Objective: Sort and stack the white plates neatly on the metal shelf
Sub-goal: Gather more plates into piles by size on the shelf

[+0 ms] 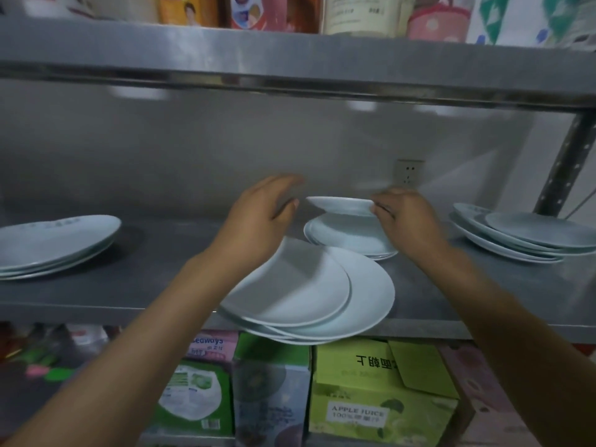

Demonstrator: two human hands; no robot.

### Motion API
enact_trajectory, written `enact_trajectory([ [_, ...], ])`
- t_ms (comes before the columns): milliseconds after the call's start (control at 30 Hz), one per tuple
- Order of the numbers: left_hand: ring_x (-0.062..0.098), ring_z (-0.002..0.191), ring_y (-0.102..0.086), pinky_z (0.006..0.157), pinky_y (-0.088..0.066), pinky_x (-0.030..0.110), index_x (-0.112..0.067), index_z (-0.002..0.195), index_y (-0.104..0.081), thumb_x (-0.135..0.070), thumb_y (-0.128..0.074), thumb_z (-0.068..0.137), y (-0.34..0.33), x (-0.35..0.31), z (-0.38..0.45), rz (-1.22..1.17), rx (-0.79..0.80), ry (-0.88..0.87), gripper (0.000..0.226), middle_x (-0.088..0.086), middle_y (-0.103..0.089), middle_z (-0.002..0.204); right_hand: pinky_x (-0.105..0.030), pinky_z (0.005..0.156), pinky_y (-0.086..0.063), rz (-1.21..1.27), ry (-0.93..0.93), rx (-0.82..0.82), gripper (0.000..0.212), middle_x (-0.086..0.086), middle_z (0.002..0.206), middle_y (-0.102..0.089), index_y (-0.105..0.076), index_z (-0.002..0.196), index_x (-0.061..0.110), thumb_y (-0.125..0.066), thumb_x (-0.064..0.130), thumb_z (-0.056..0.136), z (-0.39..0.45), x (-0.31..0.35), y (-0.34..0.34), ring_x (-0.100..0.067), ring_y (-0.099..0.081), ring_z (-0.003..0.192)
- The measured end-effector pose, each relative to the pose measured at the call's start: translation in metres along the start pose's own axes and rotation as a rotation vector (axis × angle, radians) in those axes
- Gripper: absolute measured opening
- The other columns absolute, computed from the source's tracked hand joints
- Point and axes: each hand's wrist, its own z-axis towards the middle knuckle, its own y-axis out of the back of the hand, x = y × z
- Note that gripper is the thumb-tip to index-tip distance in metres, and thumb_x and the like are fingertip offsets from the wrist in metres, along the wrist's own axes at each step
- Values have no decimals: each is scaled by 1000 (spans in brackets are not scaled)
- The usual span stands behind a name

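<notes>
Above the small pile (pixel 350 241) at the back of the metal shelf (pixel 161 269), my right hand (pixel 404 217) pinches a small white plate (pixel 340 205). My left hand (pixel 261 221) is open beside it, holding nothing, above the big plates (pixel 309 295) at the front edge.

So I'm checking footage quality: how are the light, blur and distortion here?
Head view: dim, flat light; left hand fingertips smeared by motion; small plate in the right hand fairly sharp; shelf edge bowed by the wide lens; lower-left corner blurred.
</notes>
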Motion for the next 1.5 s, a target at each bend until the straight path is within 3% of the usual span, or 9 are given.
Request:
enact_trajectory([
  [100, 18, 131, -42, 98, -20, 4, -17, 128, -58, -14, -57, 92, -1, 2, 0, 13, -28, 18, 36, 6, -47, 143, -37, 70, -47, 35, 42, -119, 13, -11, 86, -64, -70, 93, 5, -58, 12, 90, -2, 20, 2, -32, -55, 86],
  [233, 16, 134, -37, 95, -20, 5, -22, 126, -59, -21, -65, 89, 4, 6, -1, 19, -75, 84, 38, 6, -34, 151, -34, 73, -47, 127, 105, -222, 14, -12, 89, -67, -71, 96, 5, -61, 11, 89, 4, 54, 3, -33, -58, 85],
  [500, 10, 127, -42, 95, -22, -3, -16, 110, -70, -23, -73, 82, 27, 21, -17, -16, -250, 146, 29, 2, -43, 144, -39, 77, -48, 230, 238, -183, 18, -9, 93, -66, -70, 102, 5, -57, 13, 91, 14, 111, -6, -32, -56, 88],
  [667, 10, 95, -56, 81, -32, 0, -12, 90, -74, -17, -76, 78, 48, 33, -30, 40, -342, 157, 13, 4, -61, 107, -33, 76, -45, 292, 288, -171, 17, -10, 90, -65, -70, 101, 4, -57, 10, 91, 13, 140, -15, -30, -56, 85],
  [767, 11, 78, -54, 72, -36, 5, -9, 87, -73, -12, -76, 78, 61, 38, -41, 79, -364, 140, 11, 6, -59, 88, -35, 80, -45, 293, 315, -107, 18, -10, 94, -66, -69, 102, 4, -56, 10, 92, 12, 159, -19, -31, -56, 88],
  [900, 10, 79, -52, 72, -41, 15, -9, 87, -72, -14, -75, 79, 81, 50, -57, 126, -415, 181, 11, 5, -56, 86, -39, 88, -45, 317, 197, 24, 26, -9, 112, -62, -60, 117, 8, -52, 14, 93, 17, 194, -19, -30, -51, 107],
  [1033, 6, 76, -48, 68, -34, 4, -8, 86, -71, -15, -75, 79, 102, 65, -71, 175, -471, 221, 10, 6, -55, 85, -41, 97, -40, 257, 19, 131, 52, -13, 136, -46, -35, 140, 8, -50, 13, 90, 23, 225, -17, -32, -41, 125],
  [1167, -1, 77, -44, 70, -33, 1, -7, 87, -70, -13, -75, 80, 124, 87, -91, 248, -508, 259, 11, 0, -52, 88, -37, 86, -42, 225, -69, 197, 30, -17, 122, -52, -49, 114, 5, -48, 5, 85, 32, 264, -16, -36, -47, 115],
  [1500, -3, 87, -42, 76, -31, -1, -5, 92, -65, -9, -69, 85, 161, 151, -124, 324, -589, 399, 9, 1, -48, 100, -38, 93, -41, 334, -124, 281, 35, -13, 127, -53, -50, 120, 6, -50, 2, 85, 20, 358, -92, -31, -46, 119],
])
